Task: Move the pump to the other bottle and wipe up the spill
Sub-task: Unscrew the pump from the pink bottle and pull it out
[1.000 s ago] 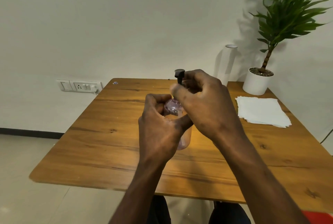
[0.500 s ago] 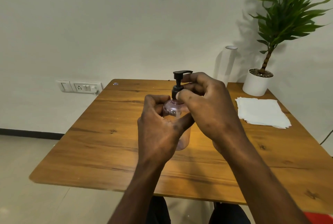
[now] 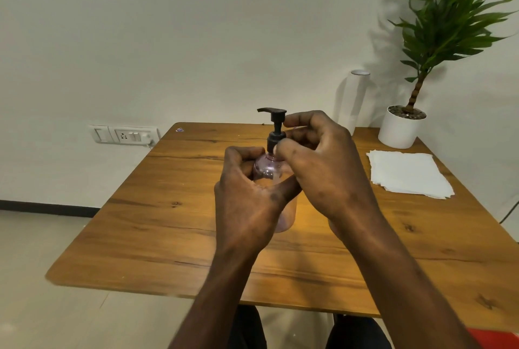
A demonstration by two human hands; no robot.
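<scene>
The clear pink bottle (image 3: 271,172) is standing upright near the centre of the wooden table (image 3: 157,208). The left hand (image 3: 247,197) is wrapping its curled fingers and thumb around the bottle's body, gripping it. The right hand (image 3: 317,163), positioned at 3 o'clock from the bottle neck, is pinching the collar of the black pump (image 3: 275,129) with its curled fingers; the pump is sitting on the bottle mouth, its nozzle pointing toward 9 o'clock. A stack of white paper napkins (image 3: 407,173) is lying at 3 o'clock, well apart from the bottle. A white roll (image 3: 355,99) and a potted plant (image 3: 404,124) are standing at 1 o'clock, near the far table edge.
</scene>
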